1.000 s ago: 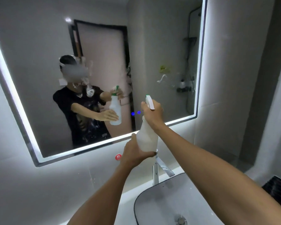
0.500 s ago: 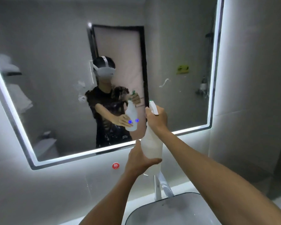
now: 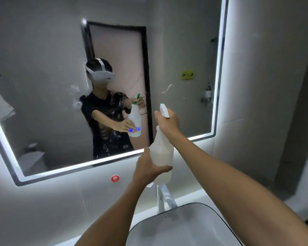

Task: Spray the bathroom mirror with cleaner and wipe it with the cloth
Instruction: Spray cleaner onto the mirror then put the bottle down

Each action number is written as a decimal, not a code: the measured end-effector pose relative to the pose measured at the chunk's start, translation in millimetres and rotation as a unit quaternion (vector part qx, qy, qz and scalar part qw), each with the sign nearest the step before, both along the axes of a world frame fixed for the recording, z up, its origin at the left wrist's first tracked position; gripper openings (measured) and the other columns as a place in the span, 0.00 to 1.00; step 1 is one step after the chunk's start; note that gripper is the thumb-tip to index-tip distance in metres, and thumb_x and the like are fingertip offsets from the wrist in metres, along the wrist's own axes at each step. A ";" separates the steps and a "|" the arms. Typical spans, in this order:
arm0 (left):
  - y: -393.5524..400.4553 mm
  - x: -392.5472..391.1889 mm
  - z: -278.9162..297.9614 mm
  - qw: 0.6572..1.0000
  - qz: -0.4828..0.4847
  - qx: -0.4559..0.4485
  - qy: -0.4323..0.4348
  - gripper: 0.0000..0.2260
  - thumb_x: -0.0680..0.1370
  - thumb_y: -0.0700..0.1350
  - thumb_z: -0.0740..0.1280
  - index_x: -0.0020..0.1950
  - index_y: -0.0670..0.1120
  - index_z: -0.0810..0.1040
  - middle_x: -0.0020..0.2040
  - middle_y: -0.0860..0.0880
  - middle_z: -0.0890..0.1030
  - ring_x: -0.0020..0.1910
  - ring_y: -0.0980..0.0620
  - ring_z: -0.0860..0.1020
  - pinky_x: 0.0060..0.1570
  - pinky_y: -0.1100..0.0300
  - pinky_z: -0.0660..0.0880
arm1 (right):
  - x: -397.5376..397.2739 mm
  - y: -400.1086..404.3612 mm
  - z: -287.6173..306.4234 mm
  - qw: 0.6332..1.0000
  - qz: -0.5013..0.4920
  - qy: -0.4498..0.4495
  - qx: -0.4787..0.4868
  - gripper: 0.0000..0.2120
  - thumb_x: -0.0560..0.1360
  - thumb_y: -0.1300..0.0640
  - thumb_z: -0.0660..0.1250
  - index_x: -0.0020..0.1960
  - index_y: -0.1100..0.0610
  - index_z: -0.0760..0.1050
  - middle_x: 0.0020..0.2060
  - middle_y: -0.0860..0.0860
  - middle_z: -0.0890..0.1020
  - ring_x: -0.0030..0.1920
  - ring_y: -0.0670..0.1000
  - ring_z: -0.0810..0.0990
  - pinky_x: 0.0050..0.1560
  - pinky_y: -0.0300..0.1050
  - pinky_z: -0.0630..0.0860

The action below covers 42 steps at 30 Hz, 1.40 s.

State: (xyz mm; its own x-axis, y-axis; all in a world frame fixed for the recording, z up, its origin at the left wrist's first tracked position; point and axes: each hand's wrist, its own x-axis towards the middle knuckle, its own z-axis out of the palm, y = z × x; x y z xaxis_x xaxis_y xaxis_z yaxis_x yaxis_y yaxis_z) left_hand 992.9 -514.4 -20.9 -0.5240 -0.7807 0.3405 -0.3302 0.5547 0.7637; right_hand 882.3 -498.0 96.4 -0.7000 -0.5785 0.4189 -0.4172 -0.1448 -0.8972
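A large wall mirror (image 3: 43,50) with a lit frame fills the upper left and reflects a person holding the bottle. I hold a white spray bottle (image 3: 163,153) upright in front of the mirror's lower edge. My right hand (image 3: 167,124) grips the bottle's neck and trigger head, the nozzle pointing toward the glass. My left hand (image 3: 148,168) wraps round the bottle's lower body from the left. Wet smears show on the glass near the middle. No cloth is in view.
Below the bottle stands a chrome faucet (image 3: 164,197) over a grey basin (image 3: 185,226). A red round sticker (image 3: 115,178) sits on the wall under the mirror. Two blue touch lights (image 3: 134,129) glow on the glass. A tiled wall rises at right.
The view has shifted left and a little up, so the mirror's right edge and the reflection sit further right. Both hands keep the same hold on the bottle.
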 end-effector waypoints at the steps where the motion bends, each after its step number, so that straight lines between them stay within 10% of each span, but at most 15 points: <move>1: 2.1 1.2 0.4 1.000 -0.003 0.000 0.004 0.36 0.57 0.59 0.79 0.59 0.51 0.68 0.52 0.54 0.78 0.52 0.50 0.77 0.50 0.50 0.78 | 1.8 1.4 0.2 1.000 -0.006 0.000 0.001 0.12 0.75 0.56 0.64 0.35 0.56 0.67 0.31 0.52 0.74 0.34 0.54 0.71 0.39 0.47 0.72; 22: 36.0 8.0 -3.0 0.997 -0.080 -0.008 0.008 0.37 0.60 0.54 0.81 0.64 0.49 0.68 0.53 0.55 0.77 0.51 0.52 0.76 0.49 0.54 0.77 | 14.1 48.4 -7.0 0.996 -0.085 0.022 -0.001 0.15 0.76 0.55 0.64 0.38 0.65 0.72 0.32 0.55 0.75 0.34 0.53 0.72 0.38 0.47 0.72; 42: 23.0 -70.7 3.7 0.999 -0.027 -0.018 0.017 0.37 0.57 0.59 0.79 0.60 0.55 0.65 0.53 0.56 0.77 0.52 0.54 0.76 0.46 0.60 0.76 | -65.2 26.9 6.4 0.998 -0.034 0.050 -0.002 0.19 0.79 0.56 0.63 0.31 0.55 0.67 0.30 0.52 0.75 0.33 0.53 0.75 0.31 0.42 0.70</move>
